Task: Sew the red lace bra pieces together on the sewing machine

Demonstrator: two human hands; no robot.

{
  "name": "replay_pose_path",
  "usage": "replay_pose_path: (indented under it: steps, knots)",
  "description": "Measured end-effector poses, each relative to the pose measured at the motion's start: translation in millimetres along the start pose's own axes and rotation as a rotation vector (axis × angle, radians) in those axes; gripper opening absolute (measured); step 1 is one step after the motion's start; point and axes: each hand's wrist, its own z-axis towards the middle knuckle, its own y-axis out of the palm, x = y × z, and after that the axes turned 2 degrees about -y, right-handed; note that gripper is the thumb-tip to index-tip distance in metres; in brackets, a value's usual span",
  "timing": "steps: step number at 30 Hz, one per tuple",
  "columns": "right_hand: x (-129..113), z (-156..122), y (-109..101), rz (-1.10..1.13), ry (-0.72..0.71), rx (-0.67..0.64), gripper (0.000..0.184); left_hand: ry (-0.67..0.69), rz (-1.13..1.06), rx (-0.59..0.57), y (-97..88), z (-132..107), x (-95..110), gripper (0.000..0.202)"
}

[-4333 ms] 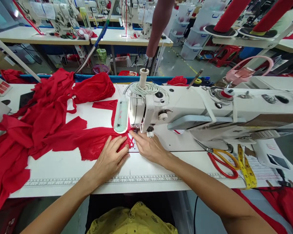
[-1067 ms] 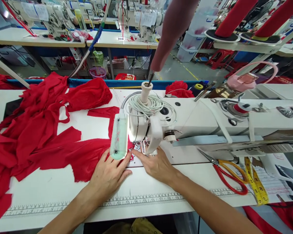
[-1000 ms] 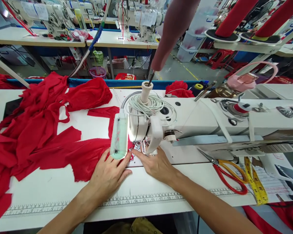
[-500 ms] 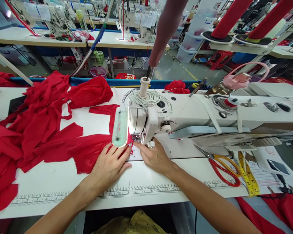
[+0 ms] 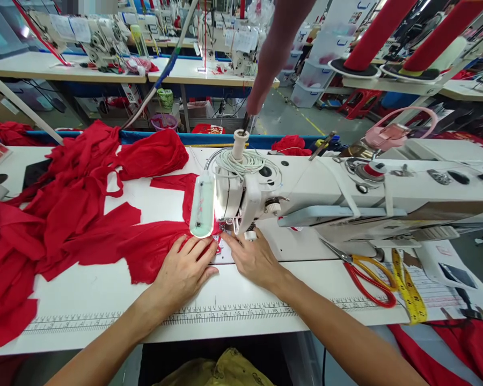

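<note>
Two hands: the left hand and the right hand both lie palm down in front of the needle, close together but not touching.
Left hand: opened out flat with the fingers spread, pressing on the red fabric piece; nothing is gripped.
Right hand: opened out flat on the white bed, fingers stretched towards the presser foot; the fingertips reach the fabric's edge just beside the foot.
Red fabric piece: spread on the table left of the needle, with its right end under the left hand and running in beneath the foot.
Sewing machine: white, stretching off to the right; a lit lamp hangs on its head just above the left fingertips, and a coil of white cord sits on top.
Fabric heap: more red cloth piled to the left, touching the worked piece.
Scissors: red and yellow handles, lying right of the right forearm, under the machine's arm.
Tape measure: yellow, just beside the scissors.
Table edge: a printed ruler strip runs along the front under both wrists.
</note>
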Motion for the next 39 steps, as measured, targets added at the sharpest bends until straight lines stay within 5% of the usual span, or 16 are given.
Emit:
replay_pose_path:
  steps: [6, 27, 39]
  knots:
    - [0.3, -4.9, 2.7, 0.050, 0.006, 0.099, 0.037, -0.007, -0.008, 0.002, 1.7, -1.1, -0.5, 0.041]
    - [-0.7, 0.2, -3.9, 0.064, 0.015, -0.066, 0.045, -0.014, -0.007, -0.008, 2.8, -1.5, 0.1, 0.041]
    - [-0.3, -2.8, -1.7, 0.049, 0.018, -0.049, 0.046, -0.012, -0.040, 0.023, 3.0, -3.8, 0.6, 0.043]
